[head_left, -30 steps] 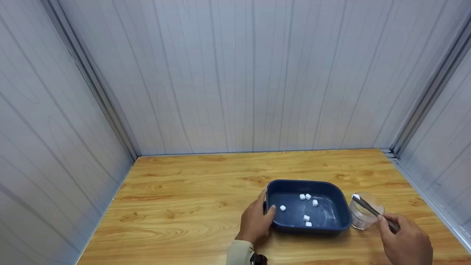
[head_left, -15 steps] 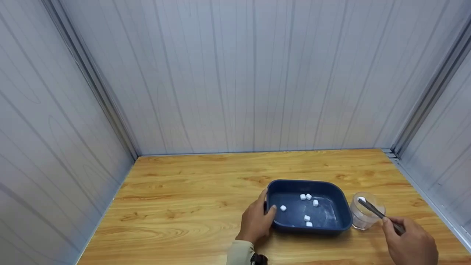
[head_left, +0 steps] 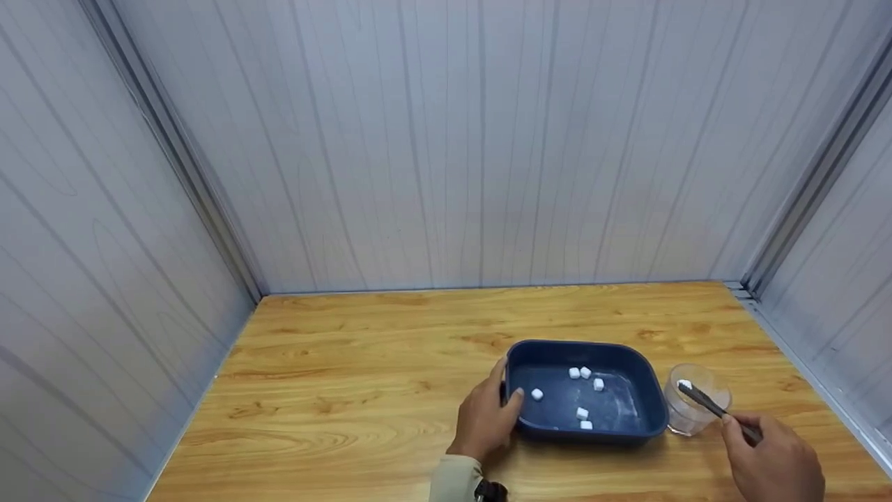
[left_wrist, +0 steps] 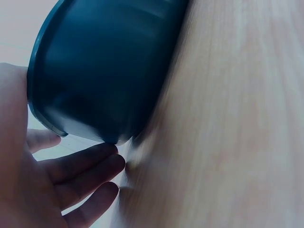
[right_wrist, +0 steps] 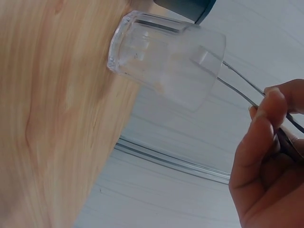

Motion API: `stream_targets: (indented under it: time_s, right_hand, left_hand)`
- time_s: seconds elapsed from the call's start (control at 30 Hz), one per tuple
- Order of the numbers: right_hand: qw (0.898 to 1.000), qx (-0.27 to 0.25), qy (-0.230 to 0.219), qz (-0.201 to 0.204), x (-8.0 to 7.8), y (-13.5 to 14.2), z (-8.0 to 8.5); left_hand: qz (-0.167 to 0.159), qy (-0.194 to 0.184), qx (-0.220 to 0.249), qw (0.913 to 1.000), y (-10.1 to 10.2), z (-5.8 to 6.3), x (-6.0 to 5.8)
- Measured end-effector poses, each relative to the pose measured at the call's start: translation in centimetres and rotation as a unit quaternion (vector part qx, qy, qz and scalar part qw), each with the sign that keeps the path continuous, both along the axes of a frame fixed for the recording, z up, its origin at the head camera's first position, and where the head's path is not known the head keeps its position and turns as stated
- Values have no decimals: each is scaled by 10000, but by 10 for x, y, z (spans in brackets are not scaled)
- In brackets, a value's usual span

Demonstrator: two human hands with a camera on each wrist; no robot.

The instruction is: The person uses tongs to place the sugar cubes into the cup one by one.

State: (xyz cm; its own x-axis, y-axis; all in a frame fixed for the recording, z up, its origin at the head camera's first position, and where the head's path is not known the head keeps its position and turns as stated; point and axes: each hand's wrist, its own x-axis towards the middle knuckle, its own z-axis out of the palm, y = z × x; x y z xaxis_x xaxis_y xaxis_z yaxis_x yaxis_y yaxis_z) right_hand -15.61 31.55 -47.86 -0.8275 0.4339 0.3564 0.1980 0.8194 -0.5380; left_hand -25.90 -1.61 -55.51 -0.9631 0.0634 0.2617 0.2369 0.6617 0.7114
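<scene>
My left hand (head_left: pixel 484 418) holds the left end of a dark blue rectangular dish (head_left: pixel 564 434), thumb over the rim and fingers against the outer wall. Several small white cubes (head_left: pixel 582 413) lie scattered on the dish's floor. Beside the dish's right end stands an upright clear drinking glass (head_left: pixel 690 422). In my right hand (head_left: pixel 773 457) are slim metal tongs (head_left: pixel 711 404), pinched between thumb and fingers. Their tips reach through the mouth of the glass with a white cube (head_left: pixel 685 384) between them. The right wrist view shows the tongs' two arms (right_wrist: pixel 240 78) entering the glass.
All of it stands on a wood-grain table (head_left: pixel 348 390). Pale panel walls (head_left: pixel 446 139) rise behind the table and on both sides, the right one not far beyond my right hand.
The tongs with the white cube have moved from the glass's left rim rightward and lower into its mouth. My left hand and the dish have stayed in place.
</scene>
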Motion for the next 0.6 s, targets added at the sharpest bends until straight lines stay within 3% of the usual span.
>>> stream_targets:
  time_s: [0.6]
  right_hand:
    - [9991, -219, -361, -22, -4, 4, -3]
  left_hand:
    - [-36, -46, -27, 10000, 0, 1, 1]
